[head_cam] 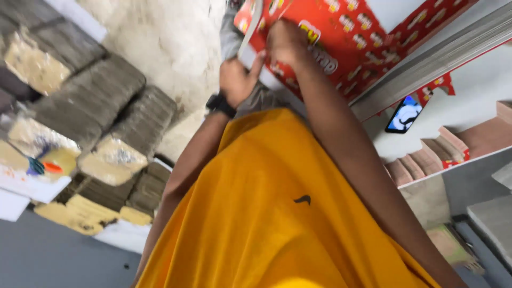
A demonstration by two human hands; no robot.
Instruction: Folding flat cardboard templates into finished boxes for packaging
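- Your left hand [237, 80], the one with the black wrist watch [220, 104], is closed on the near edge of the red printed cardboard sheets [341, 37], thumb up against the pale edge of the stack.
- Your right hand [285, 42] lies on top of the same sheets at about 1 o'clock from the left hand, fingers curled down onto the printed face; whether it pinches or only presses, you cannot tell.
- Those sheets sit at 12 o'clock from both hands, their long axis running out toward 2 o'clock, along the grey metal rail [432, 58].
- Of the two, your right hand reaches further onto the sheets, while the left stays at the near corner.
- Your yellow shirt [266, 213] fills the lower middle of the view.
- Over at 9 o'clock, grey-brown bundles of flat stock [101, 96] are stacked against the pale wall.
- Out at 3 o'clock, a dark phone [404, 113] lies on the white worktop [480, 85], near brownish stepped stacks [453, 144].
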